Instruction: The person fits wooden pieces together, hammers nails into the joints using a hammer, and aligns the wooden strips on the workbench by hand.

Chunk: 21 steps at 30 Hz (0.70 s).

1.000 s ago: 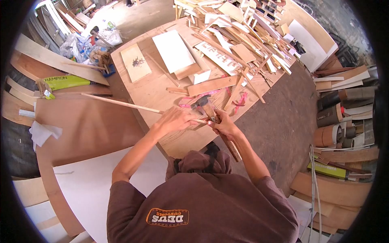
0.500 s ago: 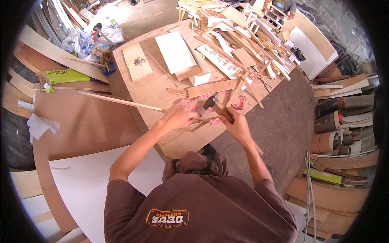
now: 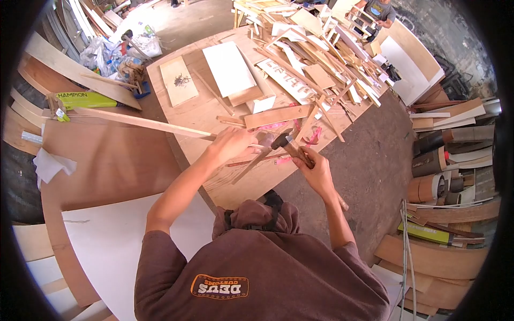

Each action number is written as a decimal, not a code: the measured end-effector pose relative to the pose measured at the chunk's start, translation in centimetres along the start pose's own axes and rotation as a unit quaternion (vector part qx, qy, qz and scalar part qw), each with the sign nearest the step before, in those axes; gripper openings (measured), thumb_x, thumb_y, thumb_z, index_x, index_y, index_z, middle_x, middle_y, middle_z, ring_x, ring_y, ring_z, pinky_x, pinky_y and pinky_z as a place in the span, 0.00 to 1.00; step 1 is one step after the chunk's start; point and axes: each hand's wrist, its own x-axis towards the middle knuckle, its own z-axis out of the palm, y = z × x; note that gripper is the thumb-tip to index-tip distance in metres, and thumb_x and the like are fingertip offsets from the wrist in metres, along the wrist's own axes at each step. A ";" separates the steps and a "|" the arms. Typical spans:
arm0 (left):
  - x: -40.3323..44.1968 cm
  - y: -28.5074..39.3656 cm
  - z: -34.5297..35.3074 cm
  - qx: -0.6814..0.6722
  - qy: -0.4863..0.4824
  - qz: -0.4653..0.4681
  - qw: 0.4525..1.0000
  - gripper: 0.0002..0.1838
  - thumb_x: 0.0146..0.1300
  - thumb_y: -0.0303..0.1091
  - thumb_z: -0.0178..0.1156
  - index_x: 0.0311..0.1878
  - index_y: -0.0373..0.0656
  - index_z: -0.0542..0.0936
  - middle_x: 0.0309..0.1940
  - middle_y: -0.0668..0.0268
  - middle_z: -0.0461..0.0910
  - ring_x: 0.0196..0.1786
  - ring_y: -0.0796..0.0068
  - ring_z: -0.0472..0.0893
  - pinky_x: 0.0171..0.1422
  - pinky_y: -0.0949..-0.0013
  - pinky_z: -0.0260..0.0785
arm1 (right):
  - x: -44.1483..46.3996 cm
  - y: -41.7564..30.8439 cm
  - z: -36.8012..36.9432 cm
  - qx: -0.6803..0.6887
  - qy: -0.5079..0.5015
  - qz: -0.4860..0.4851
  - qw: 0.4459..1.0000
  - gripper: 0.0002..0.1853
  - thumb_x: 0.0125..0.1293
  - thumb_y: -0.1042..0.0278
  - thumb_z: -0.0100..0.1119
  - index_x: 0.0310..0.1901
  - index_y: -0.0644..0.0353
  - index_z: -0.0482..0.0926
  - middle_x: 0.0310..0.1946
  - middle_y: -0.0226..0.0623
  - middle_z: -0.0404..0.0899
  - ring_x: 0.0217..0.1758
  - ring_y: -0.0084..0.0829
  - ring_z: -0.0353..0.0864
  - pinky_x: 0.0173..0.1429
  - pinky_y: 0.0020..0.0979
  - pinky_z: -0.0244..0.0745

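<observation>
Stretching from over the brown sheet on the left to over the counter, a long, narrow, pale wooden strip runs nearly straight, its right end near the dark head of a hammer. Whether strip and hammer touch is hard to tell. The hammer has a worn brown wooden handle and tilts, head up and to the left, near the counter's right edge.

The left hand is closed around the strip close to its right end, back of the hand upward. The right hand grips the handle just below the head, and the handle's lower end shows beyond the wrist.

Just past the hands lie crumpled pink strips and a flat brown board. Farther over the counter are a white panel and a pale board bearing a small pile of dark bits, too small to make out. A heap of wood offcuts covers the far right part.

On the floor at upper left sit clear plastic bags; their contents are too blurred to identify. At upper right, another person has a hand at a small wooden frame.
</observation>
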 end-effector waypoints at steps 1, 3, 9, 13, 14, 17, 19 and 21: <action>0.3 -0.3 0.0 -0.011 -0.016 -0.004 1.000 0.16 0.66 0.53 0.65 0.50 0.57 0.88 0.40 0.56 0.86 0.44 0.52 0.86 0.48 0.50 0.78 | 0.1 0.6 0.4 0.001 -0.001 0.000 1.000 0.26 0.66 0.57 0.70 0.59 0.66 0.80 0.43 0.54 0.87 0.47 0.44 0.89 0.50 0.39 0.80; 0.7 -0.3 -0.5 -0.007 -0.040 -0.015 0.999 0.18 0.67 0.55 0.64 0.49 0.56 0.89 0.40 0.56 0.86 0.45 0.52 0.86 0.49 0.51 0.78 | 0.2 1.7 1.0 0.074 -0.009 0.030 0.997 0.26 0.68 0.60 0.69 0.60 0.70 0.78 0.41 0.52 0.88 0.45 0.37 0.89 0.48 0.35 0.79; 1.4 -1.8 -1.2 -0.081 -0.114 -0.023 0.990 0.24 0.67 0.63 0.61 0.48 0.53 0.89 0.38 0.56 0.87 0.45 0.54 0.86 0.49 0.54 0.76 | -0.6 2.8 1.5 0.200 -0.023 0.121 0.972 0.25 0.72 0.62 0.64 0.62 0.74 0.75 0.32 0.35 0.83 0.28 0.19 0.75 0.32 0.27 0.72; 0.4 -2.7 -1.8 -0.139 -0.017 0.015 0.990 0.26 0.68 0.63 0.61 0.48 0.51 0.89 0.37 0.56 0.87 0.40 0.55 0.85 0.45 0.58 0.75 | -1.1 3.1 0.8 0.231 -0.013 0.130 0.964 0.26 0.72 0.62 0.64 0.63 0.74 0.75 0.32 0.33 0.82 0.25 0.17 0.71 0.28 0.24 0.67; 0.2 -2.8 -1.9 -0.138 -0.019 0.016 0.990 0.26 0.68 0.63 0.61 0.48 0.51 0.89 0.37 0.56 0.87 0.40 0.55 0.85 0.45 0.58 0.75 | -1.1 3.1 0.5 0.226 -0.005 0.126 0.966 0.26 0.72 0.62 0.64 0.64 0.74 0.74 0.32 0.33 0.82 0.25 0.17 0.71 0.27 0.24 0.66; -0.8 -1.4 -3.8 -0.147 -0.002 -0.035 0.988 0.23 0.70 0.60 0.60 0.48 0.50 0.89 0.37 0.55 0.87 0.36 0.58 0.84 0.43 0.58 0.74 | -1.1 2.8 0.1 0.212 0.006 0.123 0.970 0.28 0.72 0.62 0.64 0.65 0.75 0.73 0.34 0.35 0.83 0.27 0.18 0.74 0.30 0.25 0.69; -0.8 -2.3 -2.6 -0.165 0.064 -0.005 0.984 0.21 0.71 0.57 0.59 0.50 0.51 0.88 0.35 0.53 0.86 0.33 0.58 0.83 0.41 0.58 0.73 | -0.9 2.8 0.4 0.202 0.007 0.122 0.972 0.28 0.72 0.62 0.64 0.65 0.76 0.73 0.36 0.38 0.84 0.30 0.20 0.77 0.32 0.26 0.73; -1.1 -1.8 -0.9 -0.153 0.125 0.007 0.980 0.21 0.72 0.56 0.59 0.51 0.51 0.88 0.32 0.53 0.85 0.31 0.57 0.81 0.40 0.57 0.72 | -1.2 3.0 1.1 0.162 0.055 0.064 0.983 0.28 0.73 0.62 0.64 0.64 0.77 0.73 0.41 0.46 0.86 0.38 0.25 0.82 0.42 0.30 0.79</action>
